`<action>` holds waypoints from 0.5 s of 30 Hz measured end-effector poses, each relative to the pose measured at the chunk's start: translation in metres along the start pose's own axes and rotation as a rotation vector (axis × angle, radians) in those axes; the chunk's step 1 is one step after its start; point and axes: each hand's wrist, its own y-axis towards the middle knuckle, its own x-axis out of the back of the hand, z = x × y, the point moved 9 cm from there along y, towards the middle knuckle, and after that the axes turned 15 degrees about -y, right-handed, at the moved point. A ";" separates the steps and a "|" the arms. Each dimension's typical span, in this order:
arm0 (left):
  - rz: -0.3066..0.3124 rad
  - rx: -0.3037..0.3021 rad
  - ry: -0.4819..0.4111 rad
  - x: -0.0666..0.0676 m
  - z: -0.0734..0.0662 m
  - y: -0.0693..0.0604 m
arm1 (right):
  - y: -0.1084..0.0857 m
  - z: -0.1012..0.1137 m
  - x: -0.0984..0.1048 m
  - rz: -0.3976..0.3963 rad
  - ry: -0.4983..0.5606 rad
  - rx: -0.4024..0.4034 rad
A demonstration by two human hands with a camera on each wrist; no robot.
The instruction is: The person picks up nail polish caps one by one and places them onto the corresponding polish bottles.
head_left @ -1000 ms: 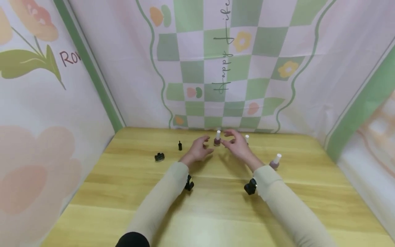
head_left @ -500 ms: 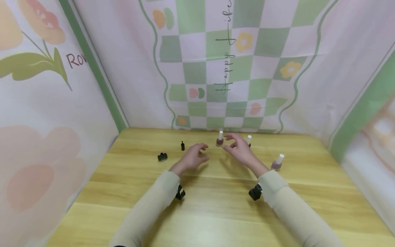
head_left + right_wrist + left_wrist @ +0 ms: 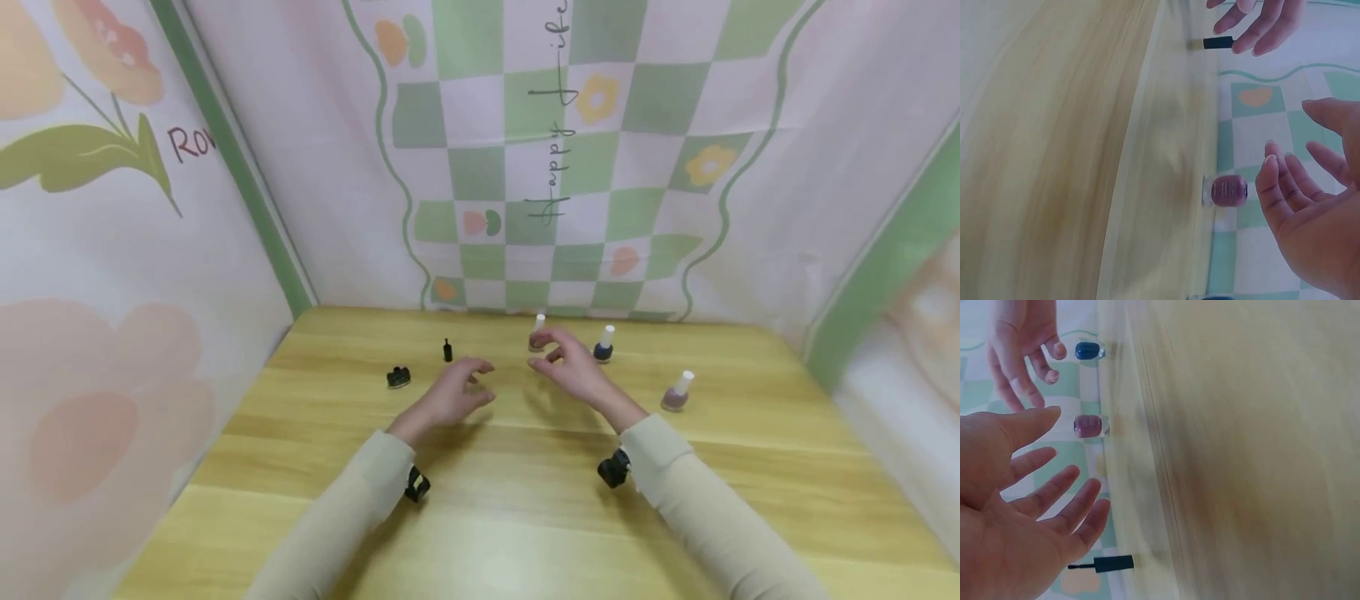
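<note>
My left hand [image 3: 453, 392] hovers over the table with fingers spread and holds nothing. Nearest to it stands a black brush cap [image 3: 447, 352], thin brush upward; the left wrist view shows that cap [image 3: 1113, 564] beyond the fingertips. My right hand [image 3: 573, 367] is loosely bent in the air, holding nothing. Behind its fingers, a plum nail polish bottle [image 3: 538, 340] with a white cap is partly hidden; in the right wrist view this bottle [image 3: 1229, 190] stands apart from the fingertips. A dark blue nail polish bottle [image 3: 603, 348] stands upright just right of that hand.
A mauve nail polish bottle [image 3: 675, 396] with a white cap stands farther right. At the left lies a small squat black object [image 3: 398, 377], too small to identify. The wooden table [image 3: 495, 517] ends at a patterned cloth [image 3: 525, 250] behind the bottles.
My left hand has drawn left and back, away from the plum bottle. The right hand has shifted slightly left; it now partly covers the plum bottle and uncovers the dark blue one.
</note>
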 end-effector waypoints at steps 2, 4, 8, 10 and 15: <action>-0.007 0.000 0.003 0.003 -0.002 -0.001 | 0.003 0.001 0.000 0.003 -0.013 0.004; -0.013 0.007 0.006 0.007 -0.001 -0.002 | 0.005 0.003 -0.001 0.013 -0.016 0.008; -0.038 0.012 0.000 0.015 0.002 -0.008 | 0.009 0.006 -0.005 0.031 -0.006 0.014; -0.050 0.004 -0.002 0.019 0.002 -0.012 | 0.010 0.007 -0.008 0.036 -0.005 0.014; -0.093 -0.034 0.007 0.028 0.000 -0.024 | 0.014 0.006 -0.014 0.041 -0.019 0.035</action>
